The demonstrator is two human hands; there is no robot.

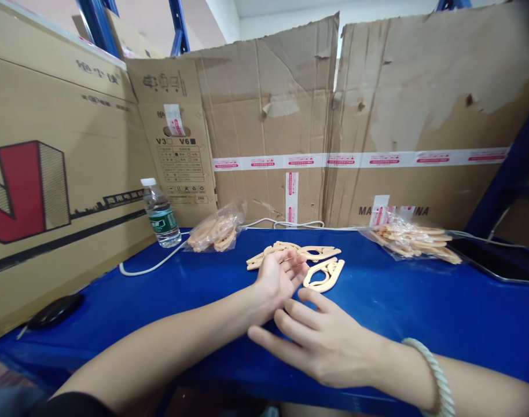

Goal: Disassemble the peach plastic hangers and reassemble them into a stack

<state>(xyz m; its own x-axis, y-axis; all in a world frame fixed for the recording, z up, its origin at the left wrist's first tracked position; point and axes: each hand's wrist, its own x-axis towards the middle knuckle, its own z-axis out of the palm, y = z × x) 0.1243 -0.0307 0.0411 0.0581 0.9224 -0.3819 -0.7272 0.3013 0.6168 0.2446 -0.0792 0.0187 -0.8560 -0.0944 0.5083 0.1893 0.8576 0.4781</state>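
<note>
Beige plastic folding hangers lie in a loose group on the blue table (195,301). My left hand (279,284) is beside this group, palm turned up and fingers loosely apart, with nothing visible in it. Its fingers partly cover the hangers behind. One folded hanger (334,278) lies just right of my left fingertips, and another hanger (320,252) is a little farther back. Nearer to me, my right hand (325,339) is open with spread fingers, back up, its fingertips close to my left palm. A light braided band (433,370) circles the right wrist.
A clear bag of hangers (216,229) is at the back left, beside a water bottle (161,217). Another bagged bundle (414,238) and a dark phone-like slab (499,258) are at right. A black mouse (56,310) is front left. Cardboard walls (268,116) enclose the table; a white cable (151,269) trails along it.
</note>
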